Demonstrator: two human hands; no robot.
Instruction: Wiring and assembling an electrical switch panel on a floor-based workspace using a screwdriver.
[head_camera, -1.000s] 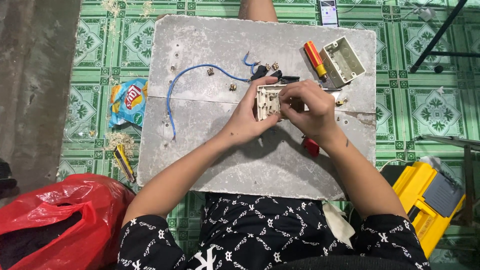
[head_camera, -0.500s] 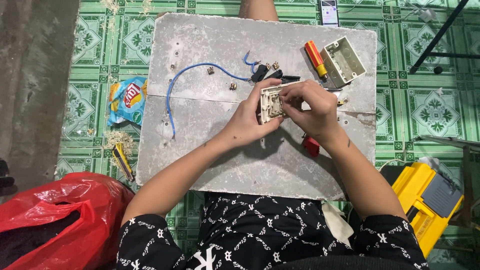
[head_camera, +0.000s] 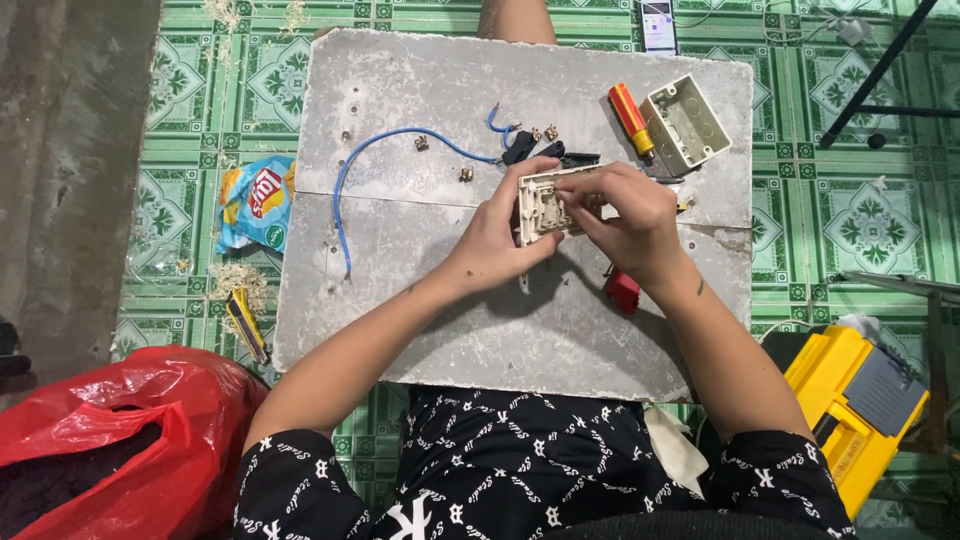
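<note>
I hold a cream switch plate (head_camera: 545, 205) just right of the frame's centre, above the grey slab (head_camera: 420, 300) that serves as my desk. My left hand (head_camera: 495, 240) grips its left edge, thumb and fingers curled around it. My right hand (head_camera: 625, 215) is closed over its right side, fingertips pinching at its back. Above my hands lies a blue wire (head_camera: 400, 140), curving to the left, with small black parts (head_camera: 520, 150) beside it. An orange-handled screwdriver (head_camera: 630, 115) and a beige wall box (head_camera: 685, 125) sit at the upper right. A red piece (head_camera: 622, 290) lies just below my right wrist.
</note>
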